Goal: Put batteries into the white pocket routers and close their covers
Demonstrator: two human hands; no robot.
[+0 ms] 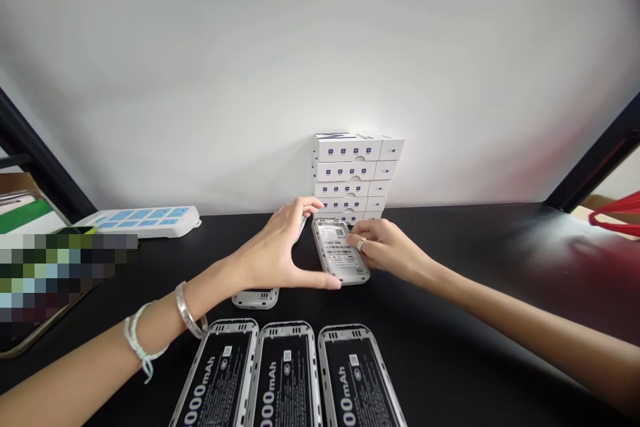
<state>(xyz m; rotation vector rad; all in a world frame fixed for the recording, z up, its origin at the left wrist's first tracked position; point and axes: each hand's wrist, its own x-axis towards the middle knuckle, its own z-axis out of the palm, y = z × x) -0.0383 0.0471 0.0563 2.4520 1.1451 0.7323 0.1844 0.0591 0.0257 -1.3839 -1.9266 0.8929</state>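
My right hand [377,245] holds a light-coloured device shell [343,257] by its right side, fingers closed on it; a printed label shows inside. On the shell's left, my left hand [290,247] has its thumb and fingers spread wide, the thumb tip at the shell's lower left edge. Under my left hand lies another shell [256,298], mostly hidden. Three shells with black batteries, the left one [220,373], the middle one [285,373] and the right one [357,373], lie side by side at the near edge of the view.
Several white boxes [347,172] are stacked against the wall behind the hands. A white and blue power strip [150,220] lies at the back left. A pixelated screen [45,287] is at the far left, and something red [620,213] at the far right.
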